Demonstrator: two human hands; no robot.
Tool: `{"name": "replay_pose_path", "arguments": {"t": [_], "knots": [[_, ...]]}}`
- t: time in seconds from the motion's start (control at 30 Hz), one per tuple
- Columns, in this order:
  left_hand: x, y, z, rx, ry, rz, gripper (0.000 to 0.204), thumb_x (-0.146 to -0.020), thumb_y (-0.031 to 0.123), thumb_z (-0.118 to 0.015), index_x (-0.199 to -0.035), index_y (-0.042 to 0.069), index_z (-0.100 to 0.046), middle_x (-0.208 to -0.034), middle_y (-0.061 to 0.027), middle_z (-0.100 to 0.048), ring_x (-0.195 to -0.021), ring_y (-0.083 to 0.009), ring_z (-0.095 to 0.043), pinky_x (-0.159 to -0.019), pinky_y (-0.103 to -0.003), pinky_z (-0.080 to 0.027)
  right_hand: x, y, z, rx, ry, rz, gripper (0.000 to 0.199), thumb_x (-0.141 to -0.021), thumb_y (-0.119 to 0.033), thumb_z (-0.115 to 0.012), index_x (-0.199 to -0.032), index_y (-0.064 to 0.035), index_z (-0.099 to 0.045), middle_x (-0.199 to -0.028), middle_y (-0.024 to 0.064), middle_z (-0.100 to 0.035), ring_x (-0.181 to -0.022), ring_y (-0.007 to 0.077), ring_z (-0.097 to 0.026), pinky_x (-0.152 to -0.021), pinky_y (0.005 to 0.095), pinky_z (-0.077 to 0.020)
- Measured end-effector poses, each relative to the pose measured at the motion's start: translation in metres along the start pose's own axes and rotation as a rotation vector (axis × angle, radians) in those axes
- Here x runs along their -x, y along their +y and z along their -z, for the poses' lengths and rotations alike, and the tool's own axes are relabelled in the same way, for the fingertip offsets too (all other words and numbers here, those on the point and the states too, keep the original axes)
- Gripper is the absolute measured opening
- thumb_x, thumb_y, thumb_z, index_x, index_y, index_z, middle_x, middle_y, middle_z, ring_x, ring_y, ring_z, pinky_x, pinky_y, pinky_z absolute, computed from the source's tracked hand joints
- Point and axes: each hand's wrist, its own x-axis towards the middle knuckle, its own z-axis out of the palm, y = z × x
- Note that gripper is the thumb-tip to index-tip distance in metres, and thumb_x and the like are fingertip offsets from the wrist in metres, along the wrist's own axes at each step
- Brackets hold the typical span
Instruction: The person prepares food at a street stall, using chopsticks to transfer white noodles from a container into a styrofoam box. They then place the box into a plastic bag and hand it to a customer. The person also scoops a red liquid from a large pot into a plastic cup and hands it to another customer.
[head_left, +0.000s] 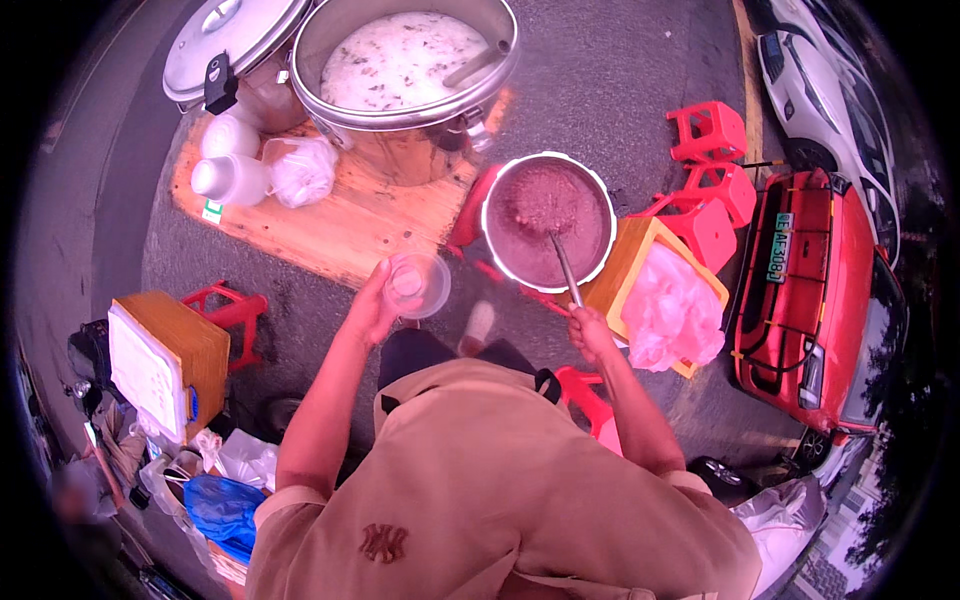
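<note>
a clear plastic cup (pixel 417 284) is gripped by the left hand (pixel 375 305); a ladle (pixel 565 268), dipped in the pot (pixel 548 222) of reddish porridge, is grasped by the right hand (pixel 592 333).

Head view, steeply downward (fisheye)

Before me stand two large metal pots: one of pale porridge (pixel 400 60) and one of dark red porridge (pixel 548 222). I count one pot lid (pixel 232 45), four red plastic stools (pixel 708 130), two wooden boxes (pixel 190 345) and two parked cars (pixel 815 290).
</note>
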Motion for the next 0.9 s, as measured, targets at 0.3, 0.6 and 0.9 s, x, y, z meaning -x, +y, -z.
{"name": "replay_pose_path", "arguments": {"t": [0.3, 0.6, 0.9], "knots": [[-0.102, -0.059, -0.031, -0.062, 0.019, 0.009, 0.060, -0.100, 0.056, -0.051, -0.141, 0.012, -0.048, -0.135, -0.0061, -0.055, -0.116, -0.0269, -0.059, -0.092, -0.044, -0.051, 0.074, -0.047, 0.013, 0.113, -0.018, 0.033, 0.028, -0.100, -0.026, -0.059, -0.079, -0.0146, -0.046, -0.060, -0.0078, -0.036, -0.044, 0.0056, -0.030, -0.040, 0.0246, -0.0222], [-0.151, -0.095, -0.097, -0.192, 0.104, 0.011, 0.093, -0.086, 0.071, -0.062, -0.154, 0.015, -0.031, -0.150, -0.0117, -0.034, -0.126, -0.0371, -0.049, -0.101, -0.051, -0.042, 0.139, -0.071, 0.015, 0.181, 0.070, 0.054, 0.023, -0.100, -0.024, -0.060, -0.083, -0.0124, -0.050, -0.062, -0.0077, -0.038, -0.047, 0.0061, -0.034, -0.043, 0.0251, -0.0251], [-0.188, -0.133, -0.125, -0.052, 0.062, 0.107, 0.105, -0.082, 0.075, -0.062, -0.158, 0.015, -0.021, -0.163, -0.0069, -0.022, -0.127, -0.0419, -0.047, -0.105, -0.054, -0.039, 0.168, -0.064, 0.008, 0.338, 0.177, 0.113, 0.017, -0.099, -0.024, -0.062, -0.096, -0.0079, -0.059, -0.064, -0.0072, -0.045, -0.051, 0.0050, -0.040, -0.045, 0.0251, -0.0297]]}}
